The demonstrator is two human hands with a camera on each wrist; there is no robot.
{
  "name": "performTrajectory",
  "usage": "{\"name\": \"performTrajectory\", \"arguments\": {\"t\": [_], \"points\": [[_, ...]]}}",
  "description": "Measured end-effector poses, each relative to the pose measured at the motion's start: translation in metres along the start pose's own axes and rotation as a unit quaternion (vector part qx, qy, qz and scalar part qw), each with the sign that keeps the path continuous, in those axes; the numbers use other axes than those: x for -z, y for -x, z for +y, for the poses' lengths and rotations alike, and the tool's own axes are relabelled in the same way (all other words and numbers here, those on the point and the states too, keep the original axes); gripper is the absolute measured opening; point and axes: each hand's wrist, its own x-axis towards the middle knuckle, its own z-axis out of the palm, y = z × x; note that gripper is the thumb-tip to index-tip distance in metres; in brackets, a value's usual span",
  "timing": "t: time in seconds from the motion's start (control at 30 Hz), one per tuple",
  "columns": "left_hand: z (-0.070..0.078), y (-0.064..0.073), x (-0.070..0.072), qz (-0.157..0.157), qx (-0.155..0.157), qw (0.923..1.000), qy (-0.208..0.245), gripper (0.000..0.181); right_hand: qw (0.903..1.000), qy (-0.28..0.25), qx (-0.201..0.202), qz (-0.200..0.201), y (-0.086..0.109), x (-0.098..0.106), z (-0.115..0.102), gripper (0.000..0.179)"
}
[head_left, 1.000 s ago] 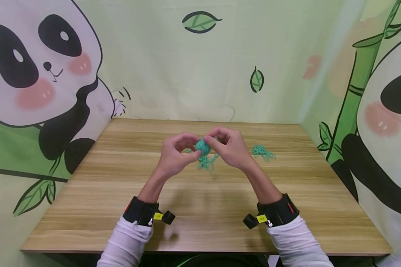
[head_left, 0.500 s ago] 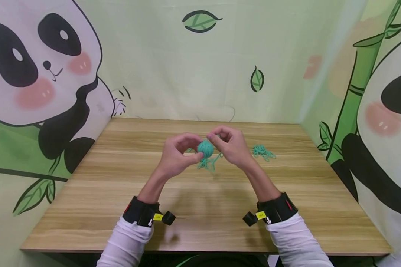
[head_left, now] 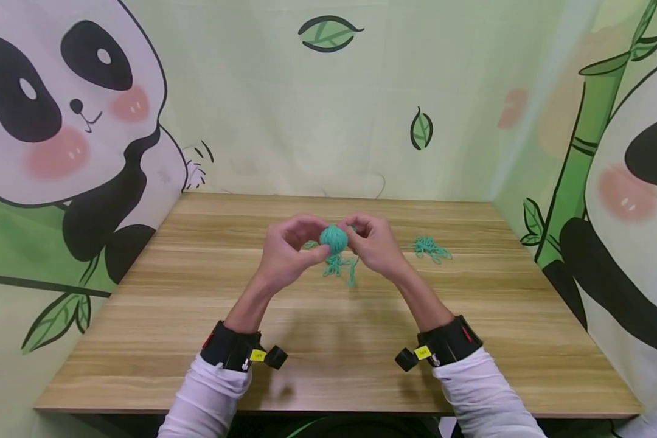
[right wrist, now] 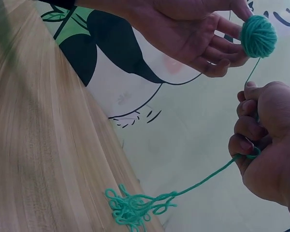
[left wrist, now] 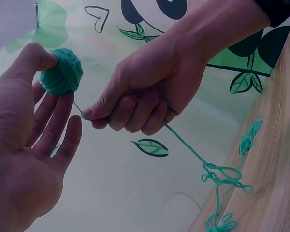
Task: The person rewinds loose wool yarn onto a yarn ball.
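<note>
Between the thumb and fingertips of my left hand [head_left: 286, 252] is a small teal yarn ball [head_left: 334, 239], held above the table. My right hand [head_left: 378, 244] pinches the yarn strand [left wrist: 79, 109] just beside the ball, its other fingers curled round the same strand. In the right wrist view a short taut length runs from the ball [right wrist: 259, 36] to the right thumb and forefinger. Out of the far side of that fist the yarn hangs down to a loose tangle [right wrist: 130, 205]. In the head view this tangle [head_left: 336, 266] shows below the ball.
A second loose heap of teal yarn [head_left: 430, 248] lies on the wooden table [head_left: 328, 340], right of the hands. Behind the table hangs a backdrop [head_left: 241, 91] printed with pandas and bamboo. Black bands with small cameras [head_left: 276, 357] sit on both wrists.
The right hand moved slightly away from the ball to the right, then came back close to it with the strand. The ball shifted a little right and back, staying in the left hand.
</note>
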Motion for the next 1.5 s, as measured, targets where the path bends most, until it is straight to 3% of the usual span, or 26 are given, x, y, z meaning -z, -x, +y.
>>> {"name": "performTrajectory", "arguments": {"t": [0.33,0.53,1.0,1.2,1.37,1.5], "points": [[-0.003,-0.002,0.000,0.074,-0.026,0.9969,0.000,0.030,0.9948,0.041,0.016,-0.091,0.003,-0.006,-0.006,0.020],[-0.008,-0.002,0.002,0.118,-0.026,0.9923,-0.029,0.030,0.9891,0.063,0.029,-0.130,0.005,-0.009,-0.014,0.019],[-0.011,-0.002,0.002,0.163,-0.010,0.9842,-0.068,0.029,0.9847,0.072,0.043,-0.153,0.009,-0.009,-0.041,0.016],[0.003,-0.004,-0.003,0.162,-0.015,0.9836,-0.077,0.027,0.9849,0.058,0.060,-0.151,0.009,-0.004,-0.049,0.018],[0.010,-0.004,-0.005,0.158,-0.016,0.9845,-0.075,0.026,0.9880,0.049,0.060,-0.133,0.008,0.001,-0.051,0.019],[0.011,-0.004,-0.004,0.154,-0.020,0.9851,-0.075,0.027,0.9925,0.048,0.063,-0.093,0.008,0.004,-0.053,0.021]]}}
